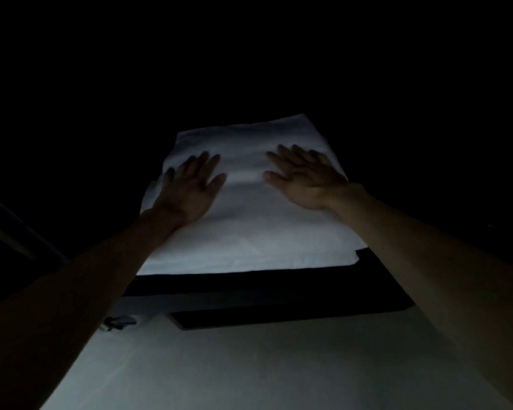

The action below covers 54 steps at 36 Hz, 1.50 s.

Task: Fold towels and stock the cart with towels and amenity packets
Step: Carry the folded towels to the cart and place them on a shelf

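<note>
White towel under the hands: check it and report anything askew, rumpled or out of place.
The white towel lies mostly flat, with both hands spread on its far half. Its near right corner is notched rather than square, and the far edge slants. A small dark object lies near the left forearm; the frame is too dim to identify it.

No text, label, brand, number or sign can be read anywhere in this very dark view. The white folded cloth towel (243, 208) shows a plain surface, and the small dark object (117, 322) near the left forearm is too dim to make out any marking.
</note>
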Each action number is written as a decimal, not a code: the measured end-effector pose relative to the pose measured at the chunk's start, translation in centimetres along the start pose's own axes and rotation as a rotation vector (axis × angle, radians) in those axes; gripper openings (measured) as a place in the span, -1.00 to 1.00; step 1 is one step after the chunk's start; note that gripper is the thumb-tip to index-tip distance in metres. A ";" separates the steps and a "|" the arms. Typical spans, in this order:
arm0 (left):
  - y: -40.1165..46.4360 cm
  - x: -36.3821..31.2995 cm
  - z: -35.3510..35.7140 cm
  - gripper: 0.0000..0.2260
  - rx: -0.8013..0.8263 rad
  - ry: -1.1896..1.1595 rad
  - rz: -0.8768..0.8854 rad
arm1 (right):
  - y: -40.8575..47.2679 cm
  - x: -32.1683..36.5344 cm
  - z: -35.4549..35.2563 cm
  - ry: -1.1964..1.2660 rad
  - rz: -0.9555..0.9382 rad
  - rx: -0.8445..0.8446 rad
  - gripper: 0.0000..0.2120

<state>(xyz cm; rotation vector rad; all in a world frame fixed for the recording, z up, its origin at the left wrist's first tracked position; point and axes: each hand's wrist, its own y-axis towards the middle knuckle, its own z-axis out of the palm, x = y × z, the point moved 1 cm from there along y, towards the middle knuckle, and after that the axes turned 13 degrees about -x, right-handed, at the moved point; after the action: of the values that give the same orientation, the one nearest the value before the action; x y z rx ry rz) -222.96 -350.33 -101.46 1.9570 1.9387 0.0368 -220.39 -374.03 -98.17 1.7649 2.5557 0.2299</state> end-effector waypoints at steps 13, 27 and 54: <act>-1.8 3.0 -1.7 -0.38 0.138 -0.014 -0.208 | -1.5 -0.6 -2.1 -0.020 0.197 0.069 -0.33; -6.7 -10.4 -18.6 -0.55 0.354 -1.046 -0.754 | -8.6 6.8 -14.8 1.100 0.722 0.163 -0.44; -16.2 -15.7 -68.5 -0.74 0.033 -1.427 -0.920 | -18.8 23.0 -61.9 1.527 0.813 0.122 -0.71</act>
<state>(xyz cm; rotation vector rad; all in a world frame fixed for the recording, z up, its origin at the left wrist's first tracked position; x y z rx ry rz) -258.64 -348.85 -38.83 0.4497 1.4597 -1.2256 -252.60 -365.65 -38.09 3.3760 1.8881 2.1494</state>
